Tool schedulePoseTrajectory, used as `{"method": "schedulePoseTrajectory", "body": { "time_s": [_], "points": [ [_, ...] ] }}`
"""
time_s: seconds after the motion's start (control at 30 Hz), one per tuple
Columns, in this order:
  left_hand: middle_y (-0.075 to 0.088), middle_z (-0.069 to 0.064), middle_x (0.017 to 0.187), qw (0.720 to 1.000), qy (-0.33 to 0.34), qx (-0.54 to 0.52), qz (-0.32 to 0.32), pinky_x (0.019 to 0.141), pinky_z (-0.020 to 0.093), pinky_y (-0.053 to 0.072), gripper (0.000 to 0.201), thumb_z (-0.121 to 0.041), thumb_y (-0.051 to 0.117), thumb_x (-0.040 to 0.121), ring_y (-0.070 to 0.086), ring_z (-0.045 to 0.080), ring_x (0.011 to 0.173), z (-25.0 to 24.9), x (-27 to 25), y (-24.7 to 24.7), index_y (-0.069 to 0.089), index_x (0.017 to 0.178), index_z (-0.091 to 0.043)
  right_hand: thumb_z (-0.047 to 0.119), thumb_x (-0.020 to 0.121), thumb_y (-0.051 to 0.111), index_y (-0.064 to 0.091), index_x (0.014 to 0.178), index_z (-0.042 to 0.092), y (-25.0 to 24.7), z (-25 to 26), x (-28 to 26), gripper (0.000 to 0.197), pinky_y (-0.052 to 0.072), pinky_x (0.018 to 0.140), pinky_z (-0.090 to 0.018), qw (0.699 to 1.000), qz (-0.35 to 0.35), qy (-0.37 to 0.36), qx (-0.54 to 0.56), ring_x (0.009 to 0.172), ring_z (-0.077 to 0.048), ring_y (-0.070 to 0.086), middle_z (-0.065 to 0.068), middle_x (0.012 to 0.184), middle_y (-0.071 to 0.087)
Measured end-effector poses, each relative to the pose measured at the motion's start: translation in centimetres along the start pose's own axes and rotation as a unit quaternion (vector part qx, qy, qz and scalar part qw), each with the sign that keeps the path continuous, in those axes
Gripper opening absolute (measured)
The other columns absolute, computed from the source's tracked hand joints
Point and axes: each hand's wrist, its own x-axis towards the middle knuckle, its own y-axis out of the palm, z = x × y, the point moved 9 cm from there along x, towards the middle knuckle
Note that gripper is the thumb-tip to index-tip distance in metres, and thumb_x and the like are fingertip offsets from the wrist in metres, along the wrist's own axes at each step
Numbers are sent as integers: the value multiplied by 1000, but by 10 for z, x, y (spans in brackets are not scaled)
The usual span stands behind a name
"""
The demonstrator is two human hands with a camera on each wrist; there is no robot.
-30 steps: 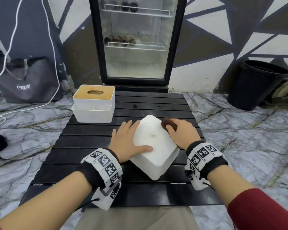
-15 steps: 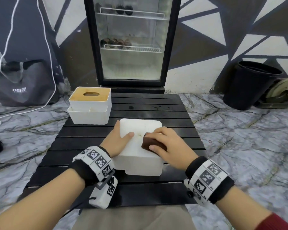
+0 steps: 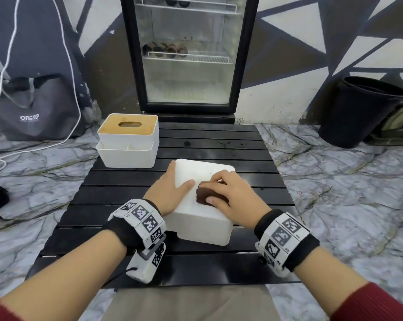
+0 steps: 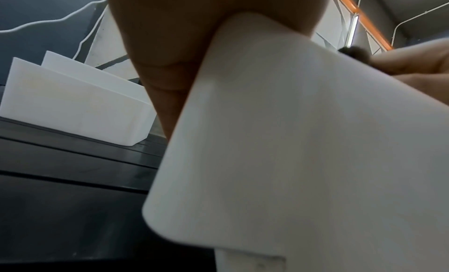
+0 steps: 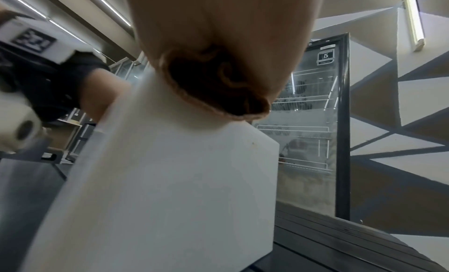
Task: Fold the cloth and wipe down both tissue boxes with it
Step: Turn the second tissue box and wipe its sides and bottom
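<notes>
A plain white tissue box (image 3: 203,174) lies on the black slatted table (image 3: 126,195), its blank white face up. My left hand (image 3: 170,188) holds its left edge, thumb on top and fingers down the side; the box (image 4: 303,141) fills the left wrist view. My right hand (image 3: 228,193) grips a folded dark brown cloth (image 3: 204,196) and presses it on the box's top face; the cloth (image 5: 213,84) shows under the palm in the right wrist view. A second white tissue box with a wooden lid (image 3: 128,140) stands at the table's far left, apart from both hands.
A glass-door fridge (image 3: 186,54) stands just behind the table. A black bin (image 3: 362,110) is on the marble floor at the right. A grey bag (image 3: 33,107) and white cables (image 3: 1,72) lie at the left.
The box was turned from a tilted, diagonal pose to lie square on the table. My right hand with the cloth came from the box's far corner onto its top face and keeps sliding there.
</notes>
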Motion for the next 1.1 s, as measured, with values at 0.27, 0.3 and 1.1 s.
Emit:
{"method": "schedulePoseTrajectory", "body": {
  "time_s": [0.27, 0.3, 1.1],
  "points": [
    [43, 10, 143, 1000, -9, 0, 1, 87, 32, 34, 74, -49, 46, 92, 46, 30, 124, 4, 2, 2, 5, 149, -28, 32, 91, 51, 53, 127, 29, -1, -36, 32, 36, 28, 92, -34, 998, -9, 55, -23, 111, -19, 38, 2, 122, 46],
    [43, 9, 142, 1000, -10, 0, 2, 87, 33, 34, 73, -49, 46, 92, 47, 29, 123, 5, 1, 2, 5, 149, -28, 32, 91, 51, 53, 126, 28, -2, -39, 35, 35, 28, 93, -33, 998, -10, 60, -24, 111, -19, 38, 2, 122, 46],
    [37, -20, 126, 997, 74, -15, 16, 91, 28, 32, 75, -59, 61, 78, 41, 10, 120, -18, -16, -5, 26, 139, -34, 33, 92, 47, 52, 126, 31, -11, -75, 35, 34, 43, 88, -36, 975, -60, 208, 41, 102, -25, 48, -2, 111, 46]
  ]
}}
